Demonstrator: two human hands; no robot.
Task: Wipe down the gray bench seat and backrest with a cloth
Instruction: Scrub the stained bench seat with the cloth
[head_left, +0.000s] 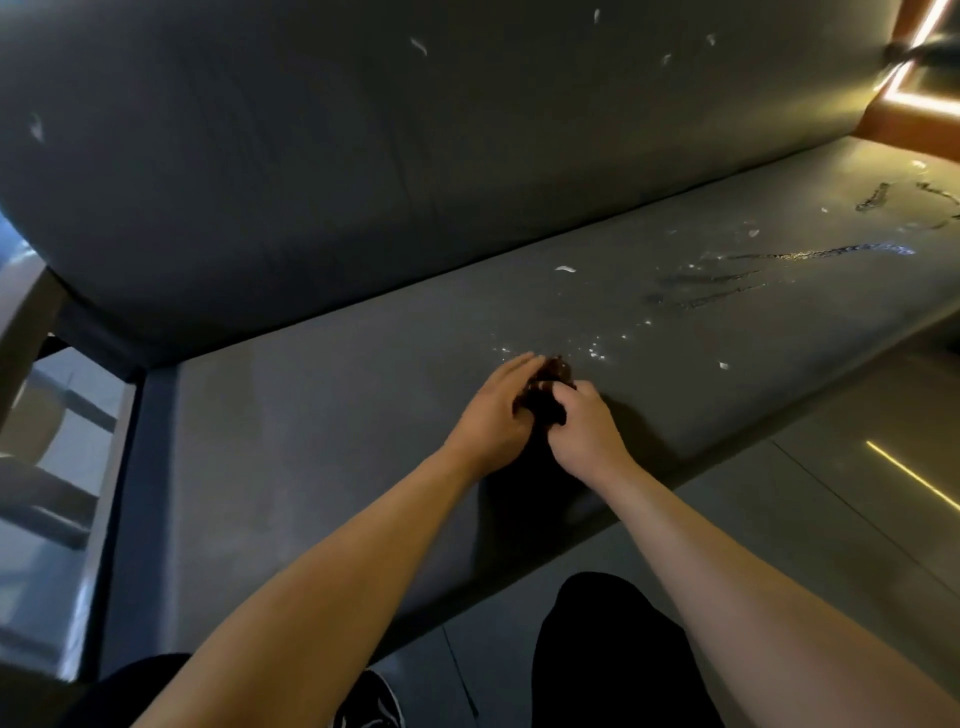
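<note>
Here, you hold the dark cloth (548, 395) bunched into a small wad between both hands, low over the gray bench seat (311, 441); whether the wad touches the seat cannot be told. Your right hand (584, 431) curls its fingers round the near side of the wad. Your left hand (493, 415) lays nearly straight fingers along the wad's other side, its thumb hidden.

The cloth looks soft, light and limp, probably damp. It will likely crumple rather than push flat, so spread it under one palm before you sweep.

Just beyond your fingertips lie white flecks (565, 268), and farther off to the right of your right hand run wet streaks (717, 291). The backrest (363, 156) rises well beyond both hands and carries a few flecks too.

No container is in view, neither bucket nor bottle.
</note>
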